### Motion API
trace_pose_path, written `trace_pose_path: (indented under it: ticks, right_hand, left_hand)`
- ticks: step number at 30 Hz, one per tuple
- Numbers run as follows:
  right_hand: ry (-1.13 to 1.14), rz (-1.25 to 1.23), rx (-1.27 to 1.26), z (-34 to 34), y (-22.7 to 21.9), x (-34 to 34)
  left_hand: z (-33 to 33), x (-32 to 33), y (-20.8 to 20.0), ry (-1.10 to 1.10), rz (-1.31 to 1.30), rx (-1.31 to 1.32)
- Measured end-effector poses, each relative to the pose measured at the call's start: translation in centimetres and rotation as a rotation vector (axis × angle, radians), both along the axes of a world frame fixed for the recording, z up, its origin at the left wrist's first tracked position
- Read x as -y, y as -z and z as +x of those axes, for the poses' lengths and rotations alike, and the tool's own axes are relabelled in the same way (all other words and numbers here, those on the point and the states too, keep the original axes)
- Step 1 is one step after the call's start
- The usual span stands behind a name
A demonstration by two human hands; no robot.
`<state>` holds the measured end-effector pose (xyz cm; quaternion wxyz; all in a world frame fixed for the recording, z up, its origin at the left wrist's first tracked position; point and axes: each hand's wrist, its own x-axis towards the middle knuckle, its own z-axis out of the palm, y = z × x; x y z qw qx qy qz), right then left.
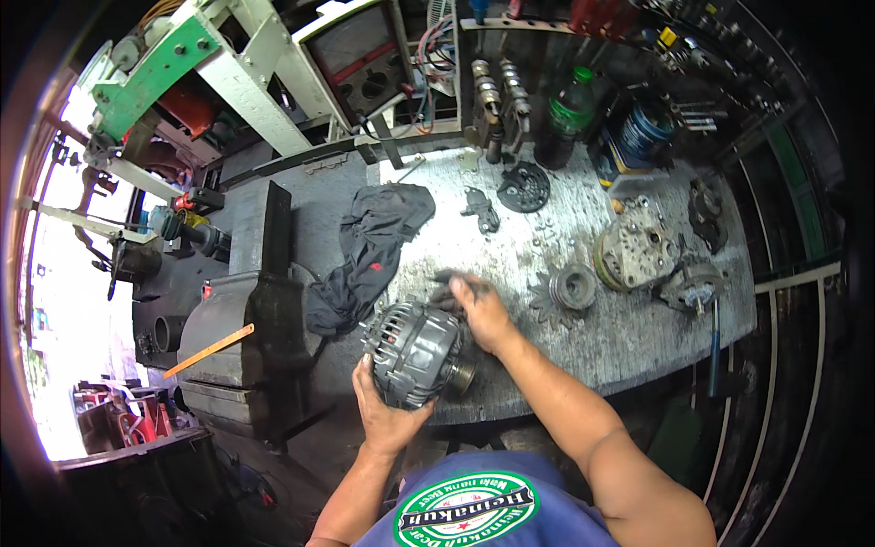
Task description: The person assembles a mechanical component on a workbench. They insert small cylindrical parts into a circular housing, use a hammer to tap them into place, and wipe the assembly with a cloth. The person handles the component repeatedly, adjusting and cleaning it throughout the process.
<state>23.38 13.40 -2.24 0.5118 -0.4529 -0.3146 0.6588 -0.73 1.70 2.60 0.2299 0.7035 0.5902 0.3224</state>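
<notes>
That alternator [410, 351] looks hefty and stiff, best cradled at 7 o'clock where the left hand [386, 421] holds it wide-fingered; can't tell if the right hand [480, 313], at 2 o'clock, grips.

The alternator [415, 351] looks like dull grey metal from over here. That rag [381, 232] is matt cloth, the bottle [571, 109] glossy plastic, the worktop [448, 235] scuffed and silvery.

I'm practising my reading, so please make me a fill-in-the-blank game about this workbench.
1. The left hand holds an alternator coloured ____.
2. The bottle has a ____ cap.
3. The crumpled cloth lies to the bottle's ____.
4. The long, thin strip is coloured ____.

Missing words: grey; green; left; orange.
</notes>
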Motion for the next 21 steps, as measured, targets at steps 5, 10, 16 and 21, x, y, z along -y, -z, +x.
trace_pose_path:
  ticks: [5,10,16,21]
  right_hand:
    - [0.097,-0.253,0.392,1.4,-2.7,3.5]
    - [0.022,-0.525,-0.107,-0.9,-4.1,12.7]
    - [0.013,0.116,0.520,-3.4,-2.4,14.3]
    - [0.161,0.827,1.162,-2.7,-2.4,14.5]
  left_hand:
    - [0.0,0.8,0.8,-0.058,-0.061,-0.013]
    - [-0.1,0.6,1.0,-0.046,-0.051,-0.030]
    - [-1.6,0.0,2.0,-0.011,-0.077,0.047]
    - [-2.1,-0.3,3.3,0.022,-0.057,0.105]
